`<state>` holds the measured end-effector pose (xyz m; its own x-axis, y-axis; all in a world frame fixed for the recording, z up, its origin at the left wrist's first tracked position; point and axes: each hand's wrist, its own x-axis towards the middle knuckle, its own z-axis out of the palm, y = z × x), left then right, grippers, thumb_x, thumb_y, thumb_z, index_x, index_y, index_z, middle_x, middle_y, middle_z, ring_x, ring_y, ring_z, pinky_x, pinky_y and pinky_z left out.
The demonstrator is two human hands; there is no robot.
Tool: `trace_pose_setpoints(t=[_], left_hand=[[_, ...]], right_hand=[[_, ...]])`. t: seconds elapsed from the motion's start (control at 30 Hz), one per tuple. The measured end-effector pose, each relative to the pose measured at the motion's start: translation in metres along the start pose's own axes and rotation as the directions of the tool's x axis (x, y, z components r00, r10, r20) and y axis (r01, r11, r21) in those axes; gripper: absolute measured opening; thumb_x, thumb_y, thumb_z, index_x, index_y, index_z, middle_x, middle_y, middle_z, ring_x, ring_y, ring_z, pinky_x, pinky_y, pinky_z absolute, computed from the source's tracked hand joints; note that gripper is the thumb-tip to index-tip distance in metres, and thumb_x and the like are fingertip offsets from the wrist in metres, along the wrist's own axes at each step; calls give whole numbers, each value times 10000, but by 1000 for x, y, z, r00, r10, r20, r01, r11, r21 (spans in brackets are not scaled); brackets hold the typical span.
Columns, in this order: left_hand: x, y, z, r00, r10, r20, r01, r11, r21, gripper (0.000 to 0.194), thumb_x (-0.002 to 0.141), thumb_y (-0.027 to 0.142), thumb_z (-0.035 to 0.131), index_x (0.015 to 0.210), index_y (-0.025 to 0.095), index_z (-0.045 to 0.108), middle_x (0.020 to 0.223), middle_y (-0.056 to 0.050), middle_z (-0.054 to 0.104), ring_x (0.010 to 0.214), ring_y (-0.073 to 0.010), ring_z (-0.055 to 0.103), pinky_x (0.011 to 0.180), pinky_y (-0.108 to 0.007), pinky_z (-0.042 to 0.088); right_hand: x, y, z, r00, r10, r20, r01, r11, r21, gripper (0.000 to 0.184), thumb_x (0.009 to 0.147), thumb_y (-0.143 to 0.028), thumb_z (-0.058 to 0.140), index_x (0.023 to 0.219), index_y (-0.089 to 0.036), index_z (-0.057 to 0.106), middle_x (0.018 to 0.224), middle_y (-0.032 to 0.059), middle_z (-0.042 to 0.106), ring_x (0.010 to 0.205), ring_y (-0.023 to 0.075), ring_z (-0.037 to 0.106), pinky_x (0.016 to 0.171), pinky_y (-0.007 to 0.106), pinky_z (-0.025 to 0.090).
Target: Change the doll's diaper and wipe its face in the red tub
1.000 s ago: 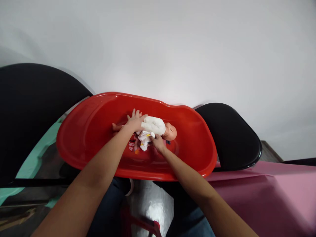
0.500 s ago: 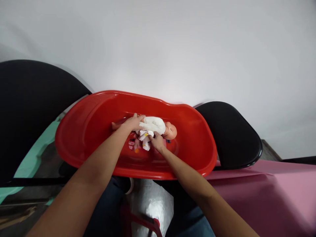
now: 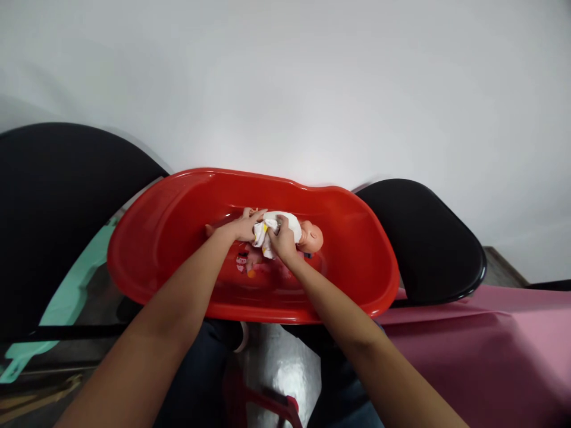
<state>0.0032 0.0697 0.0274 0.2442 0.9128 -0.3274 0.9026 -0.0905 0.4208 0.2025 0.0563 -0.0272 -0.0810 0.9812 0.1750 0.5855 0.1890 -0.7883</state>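
A baby doll lies on its side in a red plastic tub, head to the right. A white cloth with small coloured marks covers its body. My left hand rests on the doll's lower body with fingers curled onto the cloth's left side. My right hand presses on the doll's middle, fingers closed on the cloth. The doll's legs are mostly hidden behind my left hand.
A black chair back stands right of the tub, and a larger black shape stands on the left. A pink sheet lies at lower right, a mint green surface at lower left. A plain white wall fills the background.
My right hand moved up from below the doll onto its middle, gathering the cloth. My left hand's fingers went from spread flat to curled on the cloth.
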Motion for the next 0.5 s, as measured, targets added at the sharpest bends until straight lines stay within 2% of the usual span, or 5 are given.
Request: trace_pose_setpoints(t=[0.13, 0.23, 0.3, 0.4, 0.5], left_hand=[[4, -3, 2, 999, 46, 14, -45, 998, -38, 1300, 712, 563, 872, 1737, 449, 79, 1819, -116, 5, 1574, -467, 348, 1172, -571, 448], [6, 4, 5, 1000, 13, 20, -12, 1000, -20, 1391, 653, 613, 906, 1727, 492, 30, 1826, -108, -88, 1599, -543, 243, 1161, -661, 420], [6, 13, 9, 999, -33, 14, 33, 999, -2, 1390, 666, 606, 893, 1716, 525, -15, 1826, -89, -131, 1599, -577, 208, 1159, -711, 391], [6, 24, 16, 998, -57, -33, 57, 998, 9, 1249, 782, 585, 802, 1728, 490, -9, 1829, -103, -100, 1614, -529, 224, 1219, -688, 331], [6, 28, 22, 996, -18, -85, 20, 999, 28, 1169, 841, 566, 754, 1750, 383, 43, 1823, -167, 0, 1616, -472, 272, 1268, -631, 284]], right_hand=[[-3, -8, 7, 996, 73, 59, -75, 997, 24, 666, 977, -375, 572, 1583, -172, 383, 1031, 112, 759, 859, 254, 715, 888, 409, 567], [-5, -9, 7, 995, 59, 79, -65, 995, 72, 712, 980, -388, 563, 1615, -156, 342, 1117, 137, 756, 920, 262, 722, 935, 430, 568], [-6, -9, 5, 994, 32, 105, -44, 992, 118, 750, 973, -407, 578, 1635, -162, 325, 1195, 141, 745, 987, 260, 721, 974, 430, 564], [-6, -8, -4, 987, -30, 160, 13, 994, 110, 723, 1004, -434, 537, 1650, -176, 342, 1269, 135, 733, 1078, 256, 707, 1028, 424, 549], [-3, -11, -20, 973, -167, 161, 186, 976, -112, 550, 1024, -318, 457, 1551, -177, 527, 1361, 139, 702, 1220, 270, 646, 1129, 434, 476]])
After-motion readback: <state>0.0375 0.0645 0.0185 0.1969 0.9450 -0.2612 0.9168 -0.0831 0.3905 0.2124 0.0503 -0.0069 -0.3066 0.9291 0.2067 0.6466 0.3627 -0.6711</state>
